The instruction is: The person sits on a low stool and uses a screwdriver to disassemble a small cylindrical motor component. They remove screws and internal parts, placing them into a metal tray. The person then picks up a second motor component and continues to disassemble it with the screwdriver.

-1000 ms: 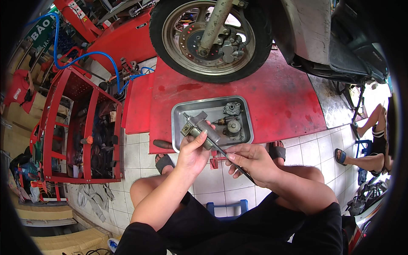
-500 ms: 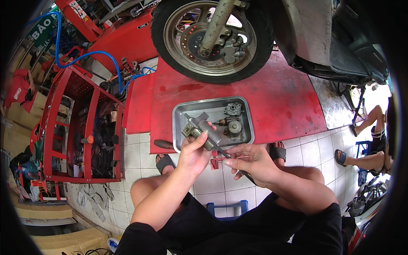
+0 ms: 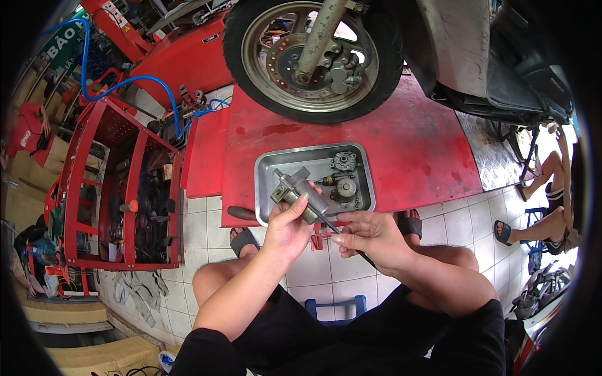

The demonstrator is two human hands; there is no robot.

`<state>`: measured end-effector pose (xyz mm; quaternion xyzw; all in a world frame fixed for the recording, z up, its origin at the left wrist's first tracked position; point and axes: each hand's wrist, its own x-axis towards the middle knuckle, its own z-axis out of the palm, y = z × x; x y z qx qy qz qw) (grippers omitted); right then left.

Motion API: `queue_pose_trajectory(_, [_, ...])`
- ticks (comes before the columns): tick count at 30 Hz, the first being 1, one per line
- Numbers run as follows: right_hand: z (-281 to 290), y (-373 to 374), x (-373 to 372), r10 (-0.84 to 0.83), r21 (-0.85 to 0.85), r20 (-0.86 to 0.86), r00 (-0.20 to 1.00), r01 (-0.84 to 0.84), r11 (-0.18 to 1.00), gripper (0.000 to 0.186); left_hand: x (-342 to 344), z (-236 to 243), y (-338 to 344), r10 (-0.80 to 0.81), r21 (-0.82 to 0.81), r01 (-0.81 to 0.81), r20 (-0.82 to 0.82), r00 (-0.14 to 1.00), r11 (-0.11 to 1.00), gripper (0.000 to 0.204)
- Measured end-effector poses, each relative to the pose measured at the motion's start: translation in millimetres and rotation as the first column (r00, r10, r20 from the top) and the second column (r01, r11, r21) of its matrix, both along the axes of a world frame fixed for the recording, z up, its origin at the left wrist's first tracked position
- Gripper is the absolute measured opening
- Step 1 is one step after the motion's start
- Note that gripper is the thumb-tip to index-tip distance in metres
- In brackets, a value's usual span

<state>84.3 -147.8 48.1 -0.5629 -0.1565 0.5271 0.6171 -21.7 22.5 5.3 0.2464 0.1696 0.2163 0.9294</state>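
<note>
My left hand (image 3: 285, 229) grips a grey metal cylinder part (image 3: 301, 191) and holds it tilted over the near edge of a steel tray (image 3: 266, 172). My right hand (image 3: 370, 238) pinches a thin dark rod tool (image 3: 342, 235) whose tip goes into the lower end of the part. Inside the tray lie two round metal parts (image 3: 343, 175) and a small brass-coloured piece. The tray rests on a red lift platform (image 3: 407, 150).
A scooter's front wheel (image 3: 313, 56) with its brake disc stands on the platform behind the tray. A red tool cart (image 3: 119, 194) stands to my left, with a blue hose (image 3: 135, 84) above it. Another person's legs (image 3: 542, 207) are at the right. A blue stool (image 3: 335, 307) shows between my knees.
Both hands have barely shifted; the part and the rod tool stay together over the tray's near edge.
</note>
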Motion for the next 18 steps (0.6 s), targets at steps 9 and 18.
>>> queue_pose_trajectory(9, [-3.3, -2.8, -0.5, 0.006, 0.012, 0.024, 1.0, -0.007, 1.0, 0.032, 2.3, 4.3, -2.0, 0.01, -0.036, -0.01, 0.006, 1.0, 0.999, 0.037])
queue_pose_trajectory(18, [-3.7, -1.1, 4.0, 0.012, -0.017, -0.135, 0.991, -0.014, 1.0, 0.034, 1.4, 4.9, -2.5, 0.0, -0.044, 0.0, 0.01, 1.0, 0.999, 0.037])
